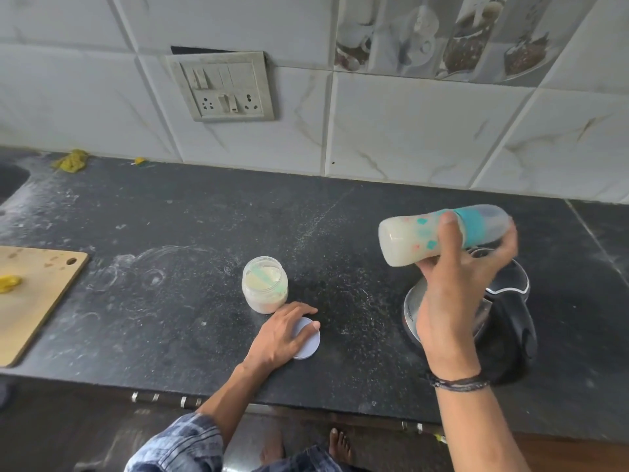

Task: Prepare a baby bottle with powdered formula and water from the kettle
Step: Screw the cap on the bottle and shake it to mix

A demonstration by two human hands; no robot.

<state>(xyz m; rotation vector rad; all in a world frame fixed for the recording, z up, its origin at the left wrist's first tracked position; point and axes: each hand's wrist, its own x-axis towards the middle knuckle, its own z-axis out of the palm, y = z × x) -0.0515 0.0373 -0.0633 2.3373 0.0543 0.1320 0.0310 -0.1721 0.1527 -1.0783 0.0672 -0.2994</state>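
My right hand (452, 287) grips a baby bottle (418, 238) lying almost sideways in the air, its base to the left. The bottle holds milky liquid and has a teal collar with a clear cap. It hovers above a steel and black kettle (503, 321) at the right of the counter. An open jar of powdered formula (264, 284), with a teal scoop inside, stands mid-counter. My left hand (282, 333) rests with relaxed fingers on the jar's round pale lid (310, 342), which lies flat just in front of the jar.
The dark stone counter (170, 233) is dusted with powder. A wooden cutting board (34, 294) with a yellow scrap lies at the left edge. A sink corner (10, 180) sits at the far left. A switch and socket plate (224, 86) hangs on the tiled wall.
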